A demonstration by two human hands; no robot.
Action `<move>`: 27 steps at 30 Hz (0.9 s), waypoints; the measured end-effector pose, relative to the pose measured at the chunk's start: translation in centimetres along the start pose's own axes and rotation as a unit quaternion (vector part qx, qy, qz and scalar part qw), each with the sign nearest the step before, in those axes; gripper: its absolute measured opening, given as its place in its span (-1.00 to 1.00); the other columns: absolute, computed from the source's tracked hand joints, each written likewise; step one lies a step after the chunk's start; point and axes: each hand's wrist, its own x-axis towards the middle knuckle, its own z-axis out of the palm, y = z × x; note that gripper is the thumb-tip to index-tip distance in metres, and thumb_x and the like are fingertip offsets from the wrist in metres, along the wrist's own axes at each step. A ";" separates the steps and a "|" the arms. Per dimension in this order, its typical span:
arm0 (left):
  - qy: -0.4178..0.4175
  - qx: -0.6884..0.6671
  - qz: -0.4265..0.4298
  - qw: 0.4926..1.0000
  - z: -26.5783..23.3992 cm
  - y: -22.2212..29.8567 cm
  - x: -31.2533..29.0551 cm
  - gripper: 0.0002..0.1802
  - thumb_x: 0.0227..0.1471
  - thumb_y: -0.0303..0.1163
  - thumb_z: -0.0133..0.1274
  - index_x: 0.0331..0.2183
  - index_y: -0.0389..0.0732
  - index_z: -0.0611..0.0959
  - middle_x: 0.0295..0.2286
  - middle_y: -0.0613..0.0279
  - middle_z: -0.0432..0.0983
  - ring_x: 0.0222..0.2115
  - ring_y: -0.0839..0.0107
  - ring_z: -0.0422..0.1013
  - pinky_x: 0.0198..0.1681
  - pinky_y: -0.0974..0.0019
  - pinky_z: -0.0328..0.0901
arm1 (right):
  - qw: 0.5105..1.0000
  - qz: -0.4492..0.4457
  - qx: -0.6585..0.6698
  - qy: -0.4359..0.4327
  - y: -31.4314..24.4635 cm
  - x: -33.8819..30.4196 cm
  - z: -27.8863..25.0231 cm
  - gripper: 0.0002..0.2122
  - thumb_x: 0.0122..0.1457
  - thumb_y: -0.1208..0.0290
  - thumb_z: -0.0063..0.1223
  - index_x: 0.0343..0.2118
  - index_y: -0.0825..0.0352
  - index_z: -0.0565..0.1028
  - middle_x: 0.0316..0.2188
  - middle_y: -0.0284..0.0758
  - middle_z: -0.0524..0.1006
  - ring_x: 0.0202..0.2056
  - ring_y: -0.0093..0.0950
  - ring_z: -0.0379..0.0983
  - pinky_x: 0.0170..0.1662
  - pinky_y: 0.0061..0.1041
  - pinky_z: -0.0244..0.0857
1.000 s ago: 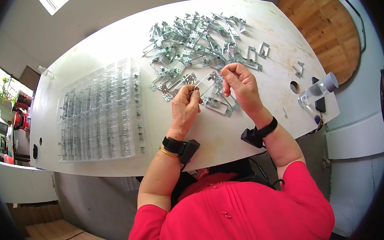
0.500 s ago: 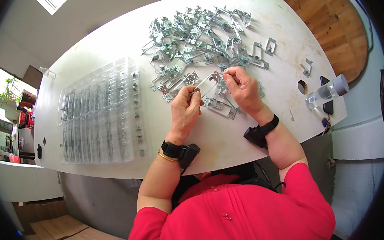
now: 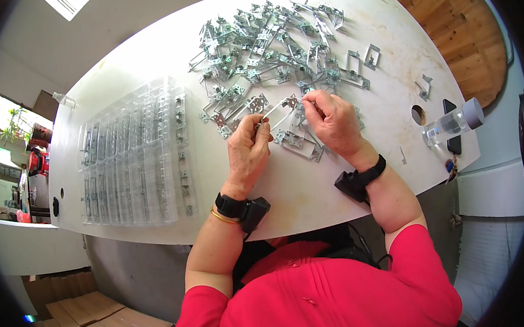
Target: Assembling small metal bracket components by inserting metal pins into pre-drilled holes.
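A thin metal bracket (image 3: 275,111) with a rectangular wire frame and a perforated end plate is pinched between the thumb and fingers of my left hand (image 3: 247,158). My right hand (image 3: 336,124) is closed in a pinch beside the bracket's far end; its fingertips hide whatever they hold. Below the hands' gap lies another bracket (image 3: 300,144) on the white table (image 3: 288,198). Beyond them spreads a heap of similar metal brackets (image 3: 267,49), some close to my left fingers.
Clear plastic blister trays (image 3: 127,171) holding rows of metal parts stand at the left. To the right are a clear bottle (image 3: 451,125), a dark phone (image 3: 453,143), a round hole (image 3: 418,115) and a few stray metal pieces (image 3: 424,86). A round wooden board (image 3: 452,32) stands beyond.
The view has shifted slightly. My left hand still grips the bracket, and the right fingers have tilted a little beside its end. The heap looks unchanged.
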 end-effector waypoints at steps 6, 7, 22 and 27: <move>0.006 0.000 0.002 1.000 -0.2 0.3 -0.1 -0.85 0.35 -0.48 0.12 -0.09 -0.31 0.65 -0.47 0.30 0.61 -0.60 0.66 0.42 -0.53 0.52 0.31 | 1.000 -0.010 0.013 -0.004 0.4 -0.2 0.5 -0.91 0.25 0.48 0.25 -0.25 0.21 0.54 -0.61 -0.29 0.54 -0.52 -0.17 0.51 -0.38 -0.20 0.40; 0.005 -0.003 0.002 1.000 -0.1 0.3 0.0 -0.84 0.35 -0.48 0.12 -0.08 -0.31 0.65 -0.47 0.30 0.61 -0.60 0.66 0.42 -0.53 0.52 0.31 | 1.000 -0.012 0.014 -0.004 0.3 -0.2 0.5 -0.91 0.25 0.49 0.25 -0.25 0.21 0.54 -0.61 -0.29 0.54 -0.52 -0.17 0.51 -0.38 -0.20 0.40; 0.010 0.002 0.019 1.000 0.0 0.3 -0.2 -0.83 0.35 -0.48 0.14 -0.07 -0.32 0.67 -0.48 0.31 0.61 -0.59 0.66 0.44 -0.51 0.51 0.34 | 1.000 -0.021 0.005 -0.011 0.1 -0.2 0.4 -0.91 0.24 0.50 0.25 -0.25 0.21 0.55 -0.62 -0.29 0.54 -0.53 -0.17 0.50 -0.38 -0.21 0.39; 0.009 0.002 0.027 1.000 0.0 0.0 -0.2 -0.83 0.36 -0.49 0.13 -0.07 -0.31 0.67 -0.48 0.31 0.60 -0.59 0.66 0.44 -0.51 0.52 0.34 | 1.000 -0.022 -0.010 -0.015 0.5 -0.2 0.4 -0.91 0.25 0.50 0.25 -0.26 0.22 0.54 -0.64 -0.28 0.53 -0.55 -0.17 0.49 -0.37 -0.22 0.39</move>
